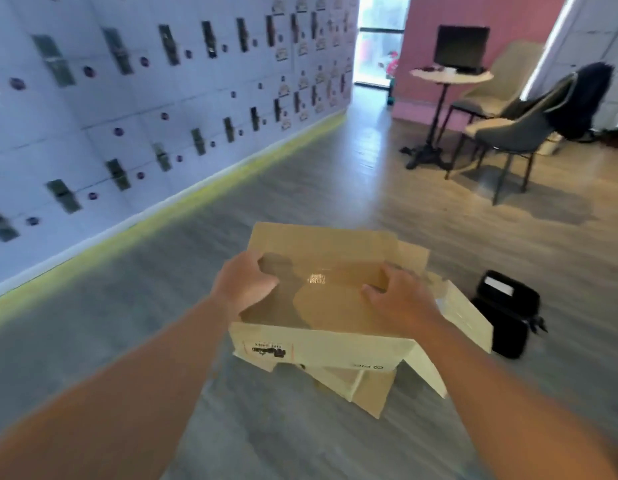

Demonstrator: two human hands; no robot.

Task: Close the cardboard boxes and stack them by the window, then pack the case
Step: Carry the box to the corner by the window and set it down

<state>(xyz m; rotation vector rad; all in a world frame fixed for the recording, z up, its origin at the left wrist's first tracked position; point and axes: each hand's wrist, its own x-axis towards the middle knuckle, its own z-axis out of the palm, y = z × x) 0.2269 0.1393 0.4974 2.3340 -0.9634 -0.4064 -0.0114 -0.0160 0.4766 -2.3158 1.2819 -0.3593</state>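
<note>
Two bare forearms reach out over the grey floor (272, 188) to a cardboard box (321, 292) held up in front of the person. The left hand (243, 284) curls over the box's left edge, fingers hooked inside. The right hand (399, 299) grips the right edge, fingers bent over the cardboard. The hands sit apart, one on each side. The box's flaps hang open, pale and loose below. Just right of it, a black case (505, 313) lies open on the floor. Farther off stand a small round surface (451, 76) with a laptop (461, 46), and chairs (515, 133). A window (380, 39) glows at the far end, past the lockers (144, 98).
</note>
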